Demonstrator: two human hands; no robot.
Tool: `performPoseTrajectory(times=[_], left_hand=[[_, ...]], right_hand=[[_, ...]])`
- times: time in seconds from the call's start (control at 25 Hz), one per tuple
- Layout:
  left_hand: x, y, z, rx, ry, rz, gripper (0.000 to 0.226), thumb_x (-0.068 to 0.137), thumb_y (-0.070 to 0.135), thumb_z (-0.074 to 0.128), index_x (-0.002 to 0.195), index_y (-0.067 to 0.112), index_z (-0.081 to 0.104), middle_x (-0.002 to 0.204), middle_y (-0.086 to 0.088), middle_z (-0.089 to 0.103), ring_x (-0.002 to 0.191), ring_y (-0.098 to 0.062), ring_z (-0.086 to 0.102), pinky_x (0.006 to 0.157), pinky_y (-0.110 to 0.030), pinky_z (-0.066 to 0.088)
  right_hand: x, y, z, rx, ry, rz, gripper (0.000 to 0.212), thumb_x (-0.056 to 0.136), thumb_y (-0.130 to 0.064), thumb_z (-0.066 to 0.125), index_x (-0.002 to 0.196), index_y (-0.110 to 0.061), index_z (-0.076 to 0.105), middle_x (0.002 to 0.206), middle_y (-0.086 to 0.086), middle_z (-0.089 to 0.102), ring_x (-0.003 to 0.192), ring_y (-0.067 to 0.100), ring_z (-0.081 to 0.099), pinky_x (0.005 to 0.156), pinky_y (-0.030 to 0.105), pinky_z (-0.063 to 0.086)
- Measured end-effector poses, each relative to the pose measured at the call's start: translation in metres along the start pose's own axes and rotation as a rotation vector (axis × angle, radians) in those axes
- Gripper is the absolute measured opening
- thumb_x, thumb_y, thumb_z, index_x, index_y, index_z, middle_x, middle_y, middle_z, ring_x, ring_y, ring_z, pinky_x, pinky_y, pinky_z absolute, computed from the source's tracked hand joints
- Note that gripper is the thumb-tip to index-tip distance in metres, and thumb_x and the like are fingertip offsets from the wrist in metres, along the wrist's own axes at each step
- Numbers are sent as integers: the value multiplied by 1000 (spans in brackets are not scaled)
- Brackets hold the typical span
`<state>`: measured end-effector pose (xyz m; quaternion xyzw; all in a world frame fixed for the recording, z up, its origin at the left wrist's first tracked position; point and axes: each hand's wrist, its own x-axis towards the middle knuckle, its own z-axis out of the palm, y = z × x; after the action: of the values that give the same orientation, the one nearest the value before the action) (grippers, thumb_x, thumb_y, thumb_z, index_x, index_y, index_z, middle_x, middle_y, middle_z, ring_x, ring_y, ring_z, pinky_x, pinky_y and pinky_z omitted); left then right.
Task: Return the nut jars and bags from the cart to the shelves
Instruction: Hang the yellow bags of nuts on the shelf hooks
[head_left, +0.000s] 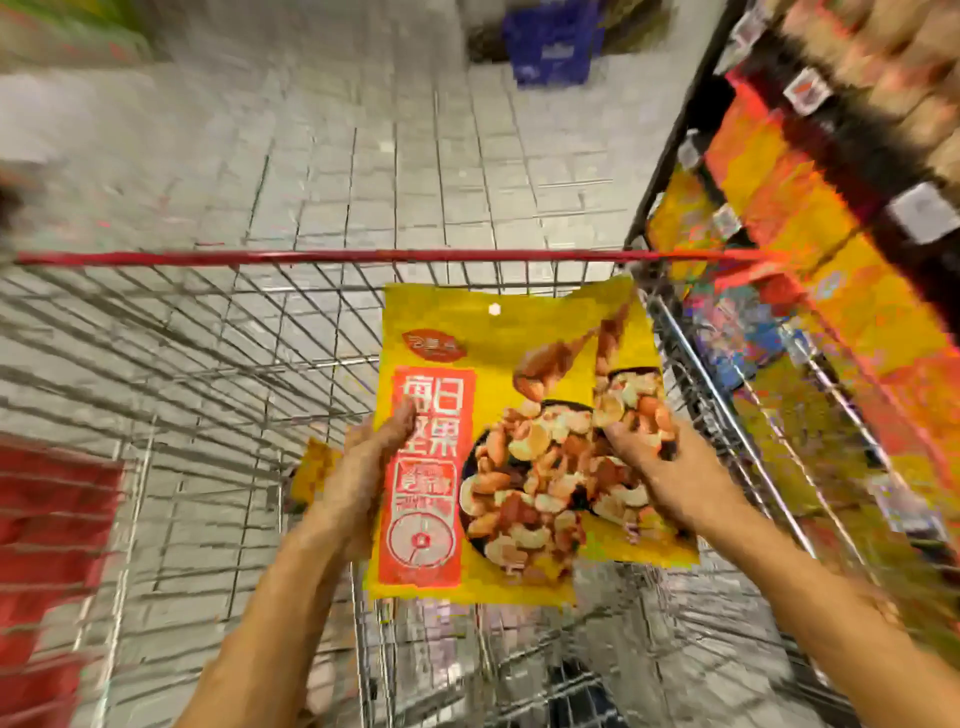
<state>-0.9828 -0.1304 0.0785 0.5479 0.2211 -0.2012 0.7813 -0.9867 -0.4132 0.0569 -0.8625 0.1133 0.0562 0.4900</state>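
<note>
Head view: left hand (363, 467) and right hand (660, 467) each grip a side edge of a yellow nut bag (519, 338), held above the cart (311, 257), its long axis running near to far. To the right stand the shelves (831, 208), nearest the right hand.

Yellow bag (519, 332), front face: tall red panel (434, 514) down the left side, four large white characters in two rows, 每日 over 坚果; lower-left character partly covered by thumb of left hand (363, 467). Below these on same panel, smaller boxed characters and a round emblem, too blurred to read. Red oval logo (434, 345) at upper left of bag, small characters inside, not legible. White price tags (807, 91) along edges of shelves (841, 140) at right: print unreadable. Blue crate (553, 44) on floor, far end: pale markings, unreadable.
</note>
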Motion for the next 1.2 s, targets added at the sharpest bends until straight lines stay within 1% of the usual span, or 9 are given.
performPoseTrajectory(times=[0.2,0.36,0.48,0.56,0.64,0.76,0.84,1.04,1.2], left_hand=[[-84,76,125,105,-246,157,39,61,48,62,72,13,74,68,-6,73,53,-17,68,51,-26,57],[-141,74,240,126,-501,237,41,64,48,55,83,14,66,64,-3,72,50,-15,67,46,-25,55],[-184,32,330,176,-666,221,45,65,50,55,90,15,65,68,-2,73,54,-14,69,49,-26,56],[-220,-9,389,210,-761,239,44,66,50,57,92,15,65,69,0,74,56,-13,69,49,-27,56],[-256,-54,441,254,-837,280,37,72,48,57,86,15,65,66,2,73,54,-11,68,47,-26,55],[-314,-121,504,275,-944,251,33,72,46,57,83,17,67,67,3,73,55,-11,68,53,-31,58],[-353,-160,536,318,-990,298,27,77,44,55,79,21,70,67,6,73,55,-8,68,57,-32,56],[-416,-212,589,394,-1066,255,35,70,46,57,87,17,67,68,2,73,56,-11,69,48,-23,53],[-445,-225,633,426,-1059,206,38,66,52,64,81,18,70,71,-3,74,57,-17,69,60,-32,55]], right_hand=[[-133,-52,-137,331,584,5,43,57,-65,72,81,-30,62,77,-26,62,72,-15,59,64,3,40],[-228,-45,-226,472,954,21,48,54,-64,72,90,-33,63,94,-14,67,93,13,64,91,36,48],[-312,-15,-292,423,1268,62,49,59,-61,61,96,-29,62,96,-9,66,93,4,63,89,24,47],[-378,13,-332,396,1419,103,58,60,-61,57,106,-26,61,102,-2,66,95,13,61,87,29,46],[-445,38,-365,371,1510,129,54,61,-61,59,104,-28,60,101,-3,67,94,15,60,85,32,46],[-540,69,-411,367,1592,139,27,60,-61,72,80,-45,64,73,-28,65,71,-12,60,66,11,46],[-597,90,-432,370,1634,206,31,54,-63,71,77,-46,59,74,-31,59,69,-12,55,62,15,42],[-681,127,-454,465,1791,292,46,72,-49,65,112,-26,59,110,3,65,91,18,59,79,34,45],[-706,129,-461,500,1873,338,62,52,-63,55,101,-27,60,84,-13,62,76,5,56,65,27,42]])
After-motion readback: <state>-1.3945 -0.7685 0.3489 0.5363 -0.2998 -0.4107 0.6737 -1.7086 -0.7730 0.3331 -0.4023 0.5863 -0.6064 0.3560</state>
